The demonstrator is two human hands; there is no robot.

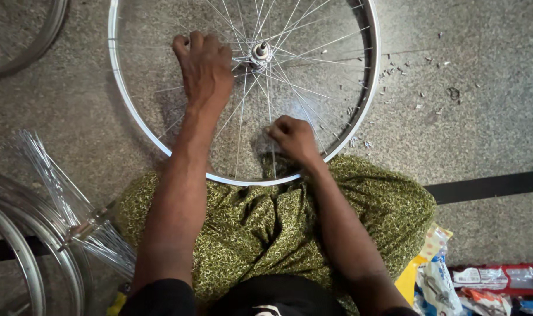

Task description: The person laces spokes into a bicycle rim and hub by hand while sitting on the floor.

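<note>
Pretty cramped on the left: a bundle of loose spokes [73, 199] and stacked bare rims [21, 246] crowd that side. Right of the wheel [368, 88] the floor [488, 117] is open apart from scattered small metal bits [395, 73]. Packets [483, 287] block the lower right corner.

A speckled grey floor [488, 129] bears a spoked wheel rim [368, 88], scattered nipples [395, 73] and loose spokes [50, 175].
</note>
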